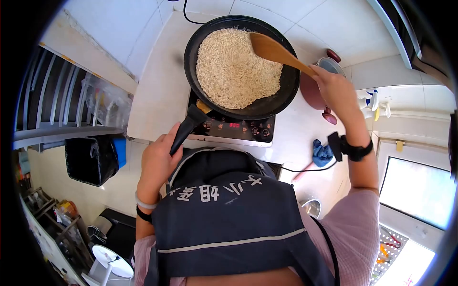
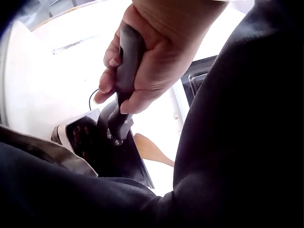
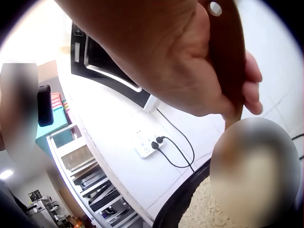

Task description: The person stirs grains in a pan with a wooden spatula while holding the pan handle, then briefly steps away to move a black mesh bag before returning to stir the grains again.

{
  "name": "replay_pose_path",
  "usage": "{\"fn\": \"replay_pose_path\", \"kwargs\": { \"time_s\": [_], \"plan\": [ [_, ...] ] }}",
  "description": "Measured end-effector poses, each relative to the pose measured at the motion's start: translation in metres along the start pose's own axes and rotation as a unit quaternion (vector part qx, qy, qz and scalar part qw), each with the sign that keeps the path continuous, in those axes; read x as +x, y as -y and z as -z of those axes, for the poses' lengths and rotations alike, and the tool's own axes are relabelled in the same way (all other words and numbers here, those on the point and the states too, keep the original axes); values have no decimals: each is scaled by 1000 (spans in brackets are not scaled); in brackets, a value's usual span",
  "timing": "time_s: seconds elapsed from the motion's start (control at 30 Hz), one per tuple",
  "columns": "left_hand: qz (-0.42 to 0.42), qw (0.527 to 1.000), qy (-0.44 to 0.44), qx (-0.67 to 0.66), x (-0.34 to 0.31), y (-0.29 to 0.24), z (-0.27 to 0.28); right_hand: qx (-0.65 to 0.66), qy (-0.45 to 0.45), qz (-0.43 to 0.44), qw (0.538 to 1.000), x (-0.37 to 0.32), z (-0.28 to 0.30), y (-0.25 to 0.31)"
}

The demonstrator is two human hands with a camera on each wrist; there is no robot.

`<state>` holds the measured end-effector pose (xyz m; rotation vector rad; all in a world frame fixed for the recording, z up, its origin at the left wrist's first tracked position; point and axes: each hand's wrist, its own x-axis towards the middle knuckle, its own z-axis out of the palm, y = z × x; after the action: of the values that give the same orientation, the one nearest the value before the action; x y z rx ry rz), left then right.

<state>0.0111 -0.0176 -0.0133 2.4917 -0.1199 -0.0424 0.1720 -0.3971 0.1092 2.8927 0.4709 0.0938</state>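
Observation:
A black pan (image 1: 286, 95) stands over the induction cooker (image 1: 234, 127), with pale grain (image 1: 229, 71) spread inside it. My left hand (image 1: 160, 159) grips the pan's black handle (image 1: 185, 127); in the left wrist view the fingers of that hand (image 2: 161, 52) wrap the handle (image 2: 128, 61). My right hand (image 1: 334, 90) holds a wooden spatula (image 1: 274, 50), whose blade lies at the grain's upper right. In the right wrist view, the hand (image 3: 175, 61) is curled round the spatula's handle (image 3: 228, 52); a blurred patch hides part of the pan.
A reddish pot (image 1: 312, 90) stands right of the pan, partly behind my right hand. Below it lie a blue cloth (image 1: 322, 153) and a metal bowl (image 1: 312, 208). Left are a plastic bag (image 1: 107, 107) and a black bin (image 1: 88, 161). Cords run from a wall socket (image 3: 145, 145).

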Motion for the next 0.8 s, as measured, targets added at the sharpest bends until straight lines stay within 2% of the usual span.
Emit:
{"fn": "replay_pose_path", "kwargs": {
  "time_s": [0.1,0.2,0.27,0.3,0.33,0.37,0.43,0.47,0.5,0.53,0.57,0.67,0.8],
  "plan": [
    [-1,1000,1,4,0,3,-2,-29,15,-27,999,-10,14,-25],
    [-18,1000,-11,-13,0,4,-2,-56,50,-37,996,0,-8,-46],
    [-20,1000,-6,-12,1,2,0,35,52,-13,998,18,-43,-49],
    [-19,1000,-5,-12,1,1,2,138,132,-70,979,31,-42,-36],
    [-19,1000,-7,-8,1,-1,3,237,210,-123,940,43,-39,-19],
    [-16,1000,0,-2,1,-3,3,240,208,-122,940,49,-43,-8],
    [-13,1000,6,6,0,-3,1,349,177,-91,916,56,-59,6],
    [-22,1000,-7,1,-1,-1,-2,351,175,-92,915,56,-83,3],
    [-30,999,-21,-5,-1,0,-3,278,31,39,959,57,-115,-2],
    [-31,999,-23,-3,-1,0,-4,191,-113,168,960,57,-121,3],
    [-36,999,-28,-3,-1,0,-4,192,-114,169,960,53,-123,2],
    [-40,999,-34,-6,-2,3,-6,-13,-17,126,992,22,-79,26],
    [-32,999,-28,-5,-2,3,-5,-24,-59,183,981,-17,-53,25]
  ]
}}
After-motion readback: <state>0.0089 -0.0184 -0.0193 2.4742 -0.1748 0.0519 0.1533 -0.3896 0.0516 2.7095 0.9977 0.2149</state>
